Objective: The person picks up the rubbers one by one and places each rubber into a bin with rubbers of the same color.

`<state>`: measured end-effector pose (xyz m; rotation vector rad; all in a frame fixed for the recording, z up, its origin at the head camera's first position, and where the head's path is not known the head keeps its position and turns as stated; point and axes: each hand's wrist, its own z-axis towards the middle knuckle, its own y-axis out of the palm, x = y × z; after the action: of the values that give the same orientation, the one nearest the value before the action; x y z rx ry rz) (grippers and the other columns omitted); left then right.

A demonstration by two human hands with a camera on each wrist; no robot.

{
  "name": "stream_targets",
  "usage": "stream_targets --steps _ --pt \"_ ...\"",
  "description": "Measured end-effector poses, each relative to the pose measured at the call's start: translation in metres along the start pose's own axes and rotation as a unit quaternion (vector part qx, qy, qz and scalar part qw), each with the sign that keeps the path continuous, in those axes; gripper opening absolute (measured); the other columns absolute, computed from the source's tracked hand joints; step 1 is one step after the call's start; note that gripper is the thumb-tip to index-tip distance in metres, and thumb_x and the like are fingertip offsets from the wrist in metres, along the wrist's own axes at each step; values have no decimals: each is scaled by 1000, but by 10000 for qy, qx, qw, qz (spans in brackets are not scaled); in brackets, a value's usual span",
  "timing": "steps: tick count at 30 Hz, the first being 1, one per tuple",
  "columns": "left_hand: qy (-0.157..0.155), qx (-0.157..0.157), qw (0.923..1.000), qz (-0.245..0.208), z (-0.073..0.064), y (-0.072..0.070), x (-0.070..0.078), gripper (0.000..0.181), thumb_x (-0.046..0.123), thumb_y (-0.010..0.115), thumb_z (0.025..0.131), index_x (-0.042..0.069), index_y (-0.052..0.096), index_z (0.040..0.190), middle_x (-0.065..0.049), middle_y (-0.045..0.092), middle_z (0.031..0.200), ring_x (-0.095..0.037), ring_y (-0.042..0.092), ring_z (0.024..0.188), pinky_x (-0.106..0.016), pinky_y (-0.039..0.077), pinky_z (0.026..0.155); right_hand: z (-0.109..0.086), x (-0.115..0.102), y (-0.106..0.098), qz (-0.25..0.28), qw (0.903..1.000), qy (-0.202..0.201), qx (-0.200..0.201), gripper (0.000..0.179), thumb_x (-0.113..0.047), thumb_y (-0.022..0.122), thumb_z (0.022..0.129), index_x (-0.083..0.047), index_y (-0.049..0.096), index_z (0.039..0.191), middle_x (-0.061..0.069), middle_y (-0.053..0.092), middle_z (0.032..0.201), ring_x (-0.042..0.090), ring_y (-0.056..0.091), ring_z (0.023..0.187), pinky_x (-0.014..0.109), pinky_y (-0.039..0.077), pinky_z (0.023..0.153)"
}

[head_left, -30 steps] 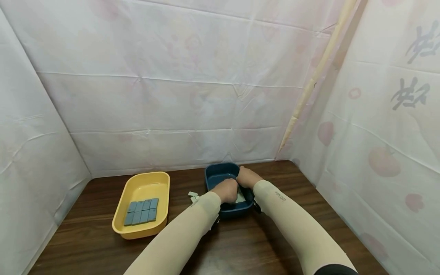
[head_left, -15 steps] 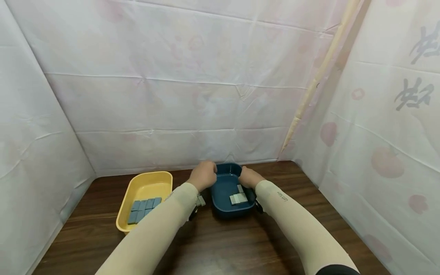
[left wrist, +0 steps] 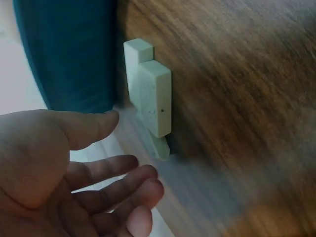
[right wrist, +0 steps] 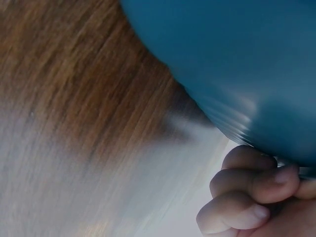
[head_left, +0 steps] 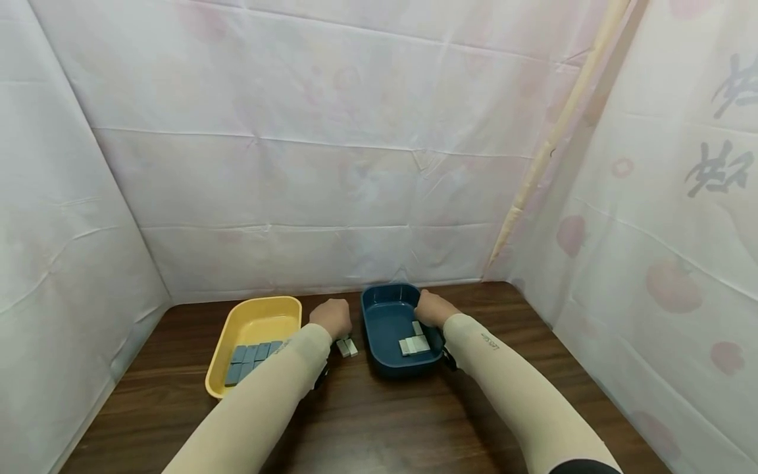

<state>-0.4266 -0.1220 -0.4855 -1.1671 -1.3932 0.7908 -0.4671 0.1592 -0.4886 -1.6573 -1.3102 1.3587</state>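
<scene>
My right hand [head_left: 435,309] grips the right rim of a dark blue plastic tray [head_left: 379,326]; in the right wrist view its fingers [right wrist: 237,190] are curled against the tray's edge. Several pale green blocks [head_left: 414,345] lie together in the tray's near right part. On the table, between the two trays, is a small group of pale blocks [left wrist: 155,96], partly stacked. Beside this group my left hand [head_left: 333,318] hovers with thumb and fingers apart and loosely bent. The left wrist view shows nothing between them and a gap to the blocks.
A yellow plastic tray [head_left: 263,326] stands at the left, holding rows of blue-grey blocks [head_left: 254,355], partly hidden by my left forearm. The brown wooden table [head_left: 408,421] is bounded by a white sheet wall [head_left: 331,197] behind and similar sheets at both sides.
My left hand has left the inside of the blue tray and moved left to the loose pale blocks, uncovering those in the tray. My right hand stays at the tray's right rim.
</scene>
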Motion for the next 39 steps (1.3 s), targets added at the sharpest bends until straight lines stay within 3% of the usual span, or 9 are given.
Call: stream_targets --steps 5,10,14,21,26,32,39 --pt "-137 -5 9999 50 2 6 1 15 6 75 100 9 78 85 -8 74 80 -24 60 69 -37 53 61 -2 0 1 -48 10000 -1 19 71 -22 49 118 10 24 175 29 40 179 42 55 157 57 50 125" --pt "-194 -73 9998 59 -18 -6 10 12 7 80 100 8 79 88 -8 74 81 -21 62 69 -35 53 63 -1 0 1 19 10000 28 -4 70 -22 50 117 10 25 175 29 42 178 42 56 156 58 50 125" --pt "-131 -59 9999 41 -25 -11 11 9 6 82 99 8 78 91 -7 73 82 -20 59 70 -35 50 62 0 2 1 34 10000 48 -5 71 -23 51 118 9 24 176 29 42 178 42 56 156 59 50 125" --pt "-150 -25 9999 64 -18 -9 9 13 4 92 90 7 79 88 -8 74 85 -23 64 72 -36 55 63 -1 1 1 -91 9999 -7 45 72 -23 52 118 10 24 176 29 40 179 43 54 158 58 49 126" --pt "-198 64 9997 128 -15 -8 8 17 3 86 93 9 75 81 -8 72 79 -22 58 67 -37 49 58 0 1 2 -78 10000 1 30 70 -22 49 118 9 24 176 28 38 181 42 53 159 58 48 127" --pt "-139 715 9972 -150 -13 -16 7 17 5 80 97 9 72 82 -7 69 78 -22 59 67 -37 49 55 0 0 3 -98 9998 -20 164 69 -24 51 118 10 28 174 30 49 173 42 61 151 57 52 123" --pt "30 1534 9849 -803 -12 -30 16 21 9 76 102 8 71 81 -6 65 76 -22 58 67 -38 51 58 0 0 3 -42 9998 4 197 69 -24 53 118 10 30 173 30 52 170 42 61 151 57 53 122"
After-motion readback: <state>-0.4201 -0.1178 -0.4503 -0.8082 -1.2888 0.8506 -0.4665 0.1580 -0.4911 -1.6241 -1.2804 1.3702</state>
